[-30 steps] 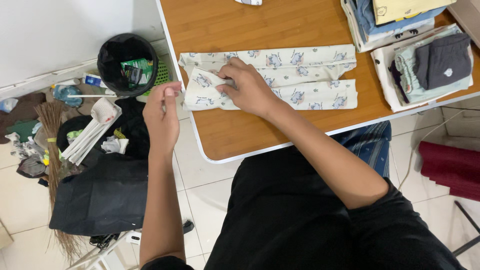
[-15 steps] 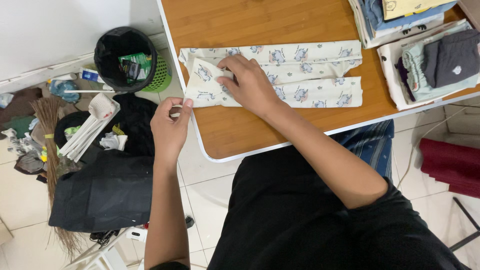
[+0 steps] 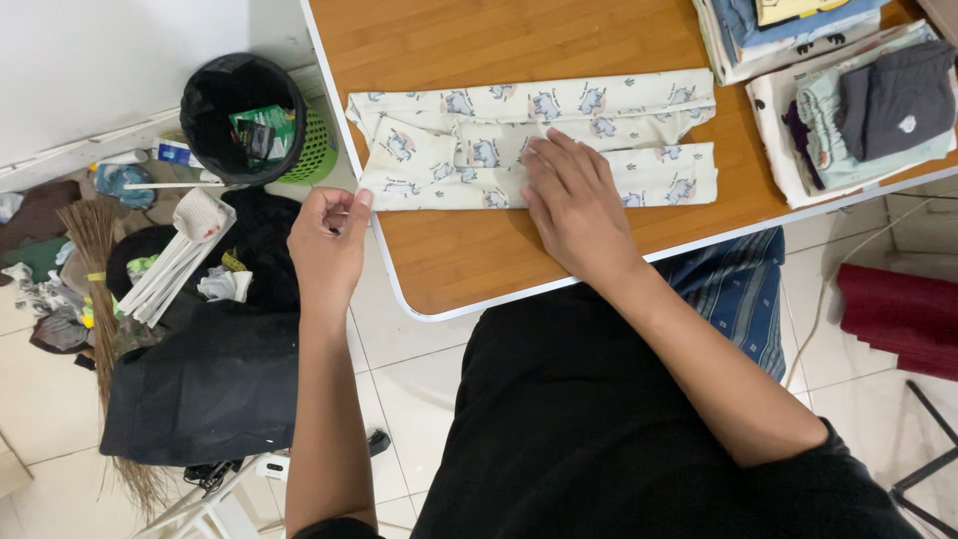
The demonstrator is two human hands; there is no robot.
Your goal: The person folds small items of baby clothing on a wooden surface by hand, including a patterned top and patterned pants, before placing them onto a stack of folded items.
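Two hands: right hand (image 3: pixel 574 205) flat on printed garment (image 3: pixel 479 150).

My right hand (image 3: pixel 577 205) lies flat on the folded cloth (image 3: pixel 539 140), so I cannot see the part of the cloth under it. My left hand (image 3: pixel 329 243) is curled by the table's left edge, and I cannot tell if its fingers pinch anything. The piles of clothes (image 3: pixel 848 90) at the far right are cut off by the top edge. The things inside the black bin (image 3: pixel 239 115) are too small to tell.
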